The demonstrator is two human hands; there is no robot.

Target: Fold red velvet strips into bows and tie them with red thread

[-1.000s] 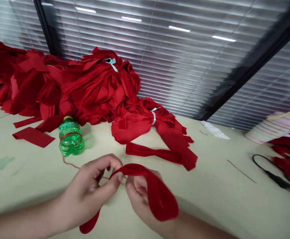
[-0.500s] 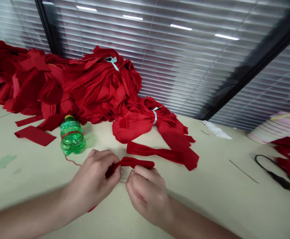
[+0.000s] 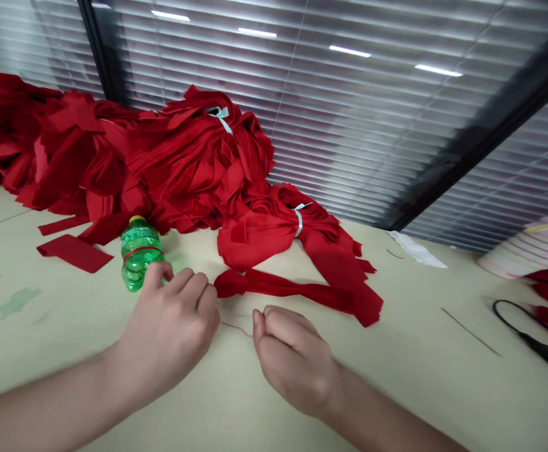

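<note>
Both of my hands are closed low over the table, a short gap apart. A thin red thread (image 3: 236,327) runs slack across that gap, from the lower edge of my left hand (image 3: 174,317) to the fingertips of my right hand (image 3: 292,358). The left hand shows its back, so most of its grip is hidden. A short red cloth strip (image 3: 228,283) comes out beside its knuckles; whether the fingers hold it I cannot tell. Right behind the left hand stands a green plastic bottle (image 3: 140,242) with red thread wound around it. A longer red strip (image 3: 297,288) lies beyond the hands.
Heaped red cloth strips (image 3: 189,160) fill the back left, against window blinds (image 3: 349,113). A smaller bundle (image 3: 259,235) has a pale blue tie. At right are a white scrap (image 3: 417,249), a black cord (image 3: 537,348) and a striped container (image 3: 528,251).
My left hand has turned over, its back now showing, and the short strip has gone from between the hands to beyond the left knuckles. My right hand has moved slightly right. The view has shifted a little.
</note>
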